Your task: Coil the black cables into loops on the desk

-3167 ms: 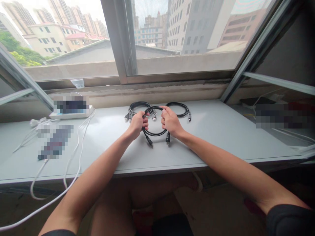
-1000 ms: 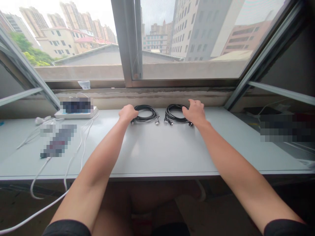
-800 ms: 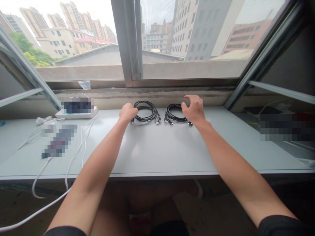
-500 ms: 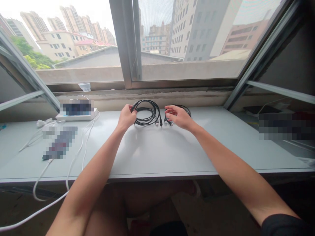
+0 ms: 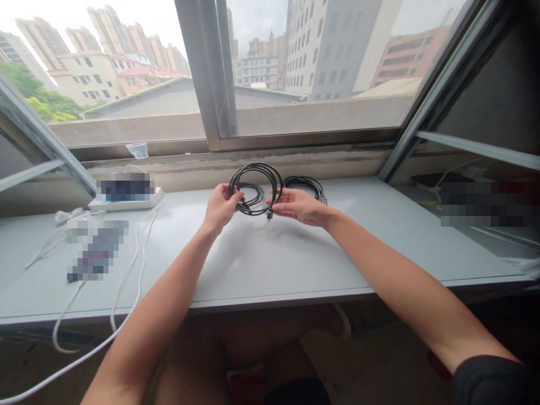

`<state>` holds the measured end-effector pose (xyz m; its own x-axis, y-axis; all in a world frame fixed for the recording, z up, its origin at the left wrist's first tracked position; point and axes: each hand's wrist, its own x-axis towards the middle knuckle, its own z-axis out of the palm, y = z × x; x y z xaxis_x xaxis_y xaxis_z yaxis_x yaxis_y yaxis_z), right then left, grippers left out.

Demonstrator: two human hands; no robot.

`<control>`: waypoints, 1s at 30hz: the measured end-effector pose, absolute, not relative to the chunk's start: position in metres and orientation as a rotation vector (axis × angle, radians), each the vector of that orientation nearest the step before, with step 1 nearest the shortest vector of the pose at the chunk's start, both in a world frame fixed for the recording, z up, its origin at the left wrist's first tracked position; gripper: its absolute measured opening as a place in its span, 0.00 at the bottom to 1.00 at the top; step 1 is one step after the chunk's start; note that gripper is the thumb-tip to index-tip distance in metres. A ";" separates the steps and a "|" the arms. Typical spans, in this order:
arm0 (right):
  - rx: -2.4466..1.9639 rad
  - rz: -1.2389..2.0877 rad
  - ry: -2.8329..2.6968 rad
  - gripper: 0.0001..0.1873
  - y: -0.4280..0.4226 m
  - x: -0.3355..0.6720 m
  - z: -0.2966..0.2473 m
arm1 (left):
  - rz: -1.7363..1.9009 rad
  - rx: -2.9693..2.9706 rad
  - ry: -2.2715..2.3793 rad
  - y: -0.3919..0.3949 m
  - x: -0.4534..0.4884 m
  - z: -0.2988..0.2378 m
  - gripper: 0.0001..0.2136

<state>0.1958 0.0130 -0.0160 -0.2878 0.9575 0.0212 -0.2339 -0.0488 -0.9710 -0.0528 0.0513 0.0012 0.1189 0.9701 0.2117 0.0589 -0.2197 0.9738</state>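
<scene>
My left hand (image 5: 222, 205) pinches a coiled black cable (image 5: 257, 171) and holds it upright above the grey table (image 5: 261, 264). Against the coil's lower right side rests my right hand (image 5: 298, 205), fingers stretched out and touching it near a dangling plug. Behind the right hand a second coiled black cable (image 5: 304, 184) lies flat on the table.
A white power strip (image 5: 124, 197) sits at the back left, and white cords (image 5: 126, 270) trail from it over the table's front edge. A small clear cup (image 5: 137, 149) stands on the window sill. Blurred items lie at left and far right.
Both hands had rested on the two coils lying on the table. My left hand lifted the left coil upright, and my right hand left the right coil to meet it.
</scene>
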 end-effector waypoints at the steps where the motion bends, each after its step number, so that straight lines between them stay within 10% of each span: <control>1: -0.871 1.522 -1.212 0.25 0.013 0.196 -0.016 | 1.251 1.466 1.051 0.048 -0.049 0.001 0.15; 30: -0.963 1.339 -1.331 0.27 0.005 0.163 -0.024 | 1.243 0.880 0.620 0.032 -0.033 0.008 0.21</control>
